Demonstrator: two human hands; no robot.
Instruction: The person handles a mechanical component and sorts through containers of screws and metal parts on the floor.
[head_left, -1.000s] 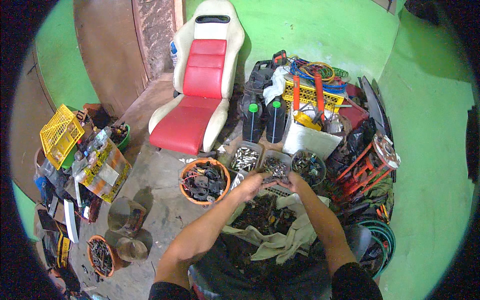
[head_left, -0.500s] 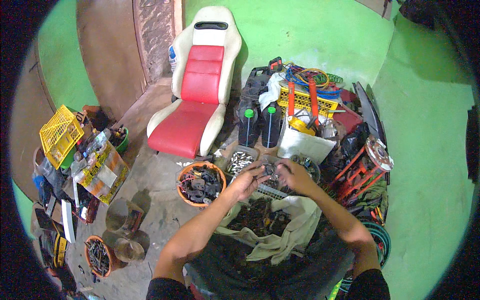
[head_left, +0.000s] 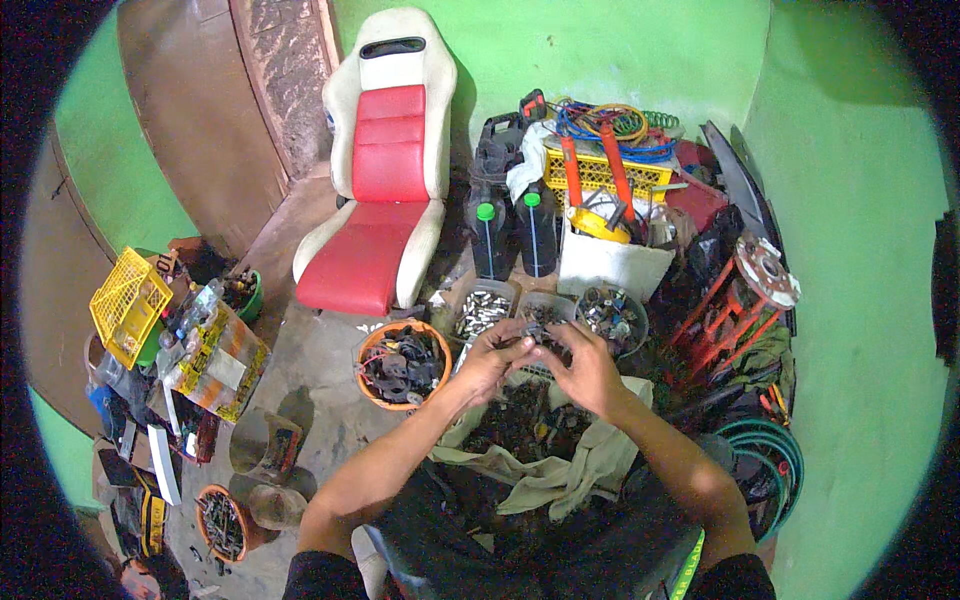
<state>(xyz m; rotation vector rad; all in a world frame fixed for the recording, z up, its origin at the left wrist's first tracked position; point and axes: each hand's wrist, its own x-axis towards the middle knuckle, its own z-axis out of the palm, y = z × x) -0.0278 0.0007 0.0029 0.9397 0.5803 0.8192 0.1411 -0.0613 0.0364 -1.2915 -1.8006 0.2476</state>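
My left hand (head_left: 487, 365) and my right hand (head_left: 588, 372) meet in front of me, fingers bent and thumbs almost touching. Between their fingertips is a small dark part (head_left: 537, 330), too small to make out its kind. Beneath them an open pale cloth sack (head_left: 590, 455) holds a heap of dark small parts (head_left: 520, 425). Just beyond the hands stand a plastic tub of white-and-metal cylindrical pieces (head_left: 484, 312), another clear tub (head_left: 546, 303) partly hidden by my fingers, and a round tub of mixed small parts (head_left: 612, 318).
Left of the sack is an orange bucket (head_left: 402, 365) of black parts. A red-and-white car seat (head_left: 385, 180) stands behind. Black bottles (head_left: 537, 235) with green caps and a white box (head_left: 612, 265) sit farther back. An orange metal stand (head_left: 735, 300) and coiled green hose (head_left: 775, 460) are at right.
My right hand has turned and lowered, its thumb now close to the left thumb. The round tub shows more fully. The whole view has shifted slightly.
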